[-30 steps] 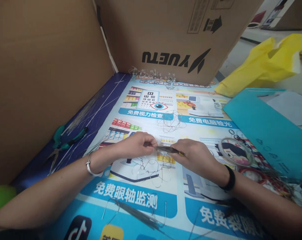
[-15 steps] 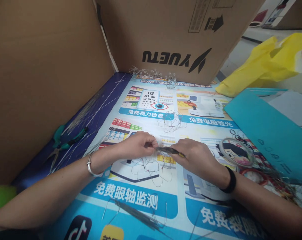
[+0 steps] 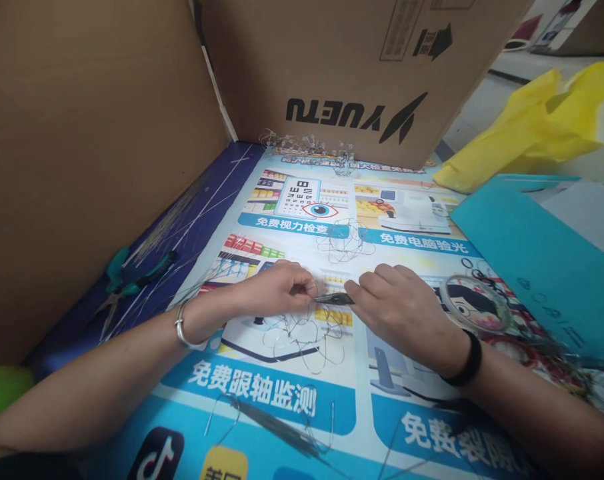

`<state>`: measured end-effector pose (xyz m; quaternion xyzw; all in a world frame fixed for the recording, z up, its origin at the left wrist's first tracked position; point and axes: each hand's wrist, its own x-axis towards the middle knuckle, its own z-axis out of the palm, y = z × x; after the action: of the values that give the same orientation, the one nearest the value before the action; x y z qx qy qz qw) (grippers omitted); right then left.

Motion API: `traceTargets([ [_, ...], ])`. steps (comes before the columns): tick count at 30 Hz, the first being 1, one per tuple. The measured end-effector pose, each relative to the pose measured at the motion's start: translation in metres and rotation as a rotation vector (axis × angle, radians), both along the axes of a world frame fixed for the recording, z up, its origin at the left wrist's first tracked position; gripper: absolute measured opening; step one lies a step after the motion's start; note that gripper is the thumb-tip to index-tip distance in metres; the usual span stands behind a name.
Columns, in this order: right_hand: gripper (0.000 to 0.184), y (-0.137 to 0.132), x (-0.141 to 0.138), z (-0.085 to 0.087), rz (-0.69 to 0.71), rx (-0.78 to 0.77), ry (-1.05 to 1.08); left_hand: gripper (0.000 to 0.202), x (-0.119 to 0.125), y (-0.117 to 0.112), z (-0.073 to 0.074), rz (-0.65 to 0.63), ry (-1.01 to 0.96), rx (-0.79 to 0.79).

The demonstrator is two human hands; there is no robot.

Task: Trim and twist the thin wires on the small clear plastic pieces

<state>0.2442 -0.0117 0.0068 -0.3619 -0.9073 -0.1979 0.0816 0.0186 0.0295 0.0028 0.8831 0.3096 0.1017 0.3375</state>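
My left hand [image 3: 277, 290] is pinched shut on the end of a thin wire, just left of the tip of small dark pliers [image 3: 335, 299]. My right hand [image 3: 399, 310] is closed round the pliers, whose jaws point left at my left fingertips. Below both hands a tangle of bent wire pieces [image 3: 305, 337] lies on the printed poster [image 3: 282, 393] that covers the table. A silver bangle sits on my left wrist and a black band on my right.
Teal-handled cutters [image 3: 127, 280] and straight wires lie at the left by a cardboard wall [image 3: 82, 133]. A cardboard box [image 3: 342, 73] stands behind. More wire tangles [image 3: 345, 240], a tape roll [image 3: 472, 303], a teal folder [image 3: 532, 253], a yellow bag [image 3: 537, 127] and a wire bundle [image 3: 277, 427] surround.
My right hand has turned over a little, knuckles up, so less of the pliers shows. My left hand has stayed in its pinch.
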Motion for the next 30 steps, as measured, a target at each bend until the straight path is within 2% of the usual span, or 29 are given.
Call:
traceTargets([
  [5, 0.012, -0.004, 0.001, 0.006, 0.022, 0.067, -0.08, 0.012, 0.001, -0.001, 0.002, -0.004, -0.009, -0.005],
  [15, 0.012, -0.003, 0.0, 0.012, 0.049, 0.074, -0.103, 0.009, 0.001, 0.001, 0.003, -0.025, -0.012, 0.003],
  [30, 0.01, 0.0, 0.002, 0.0, 0.039, 0.075, -0.076, 0.009, 0.001, 0.002, 0.004, -0.055, -0.023, -0.011],
])
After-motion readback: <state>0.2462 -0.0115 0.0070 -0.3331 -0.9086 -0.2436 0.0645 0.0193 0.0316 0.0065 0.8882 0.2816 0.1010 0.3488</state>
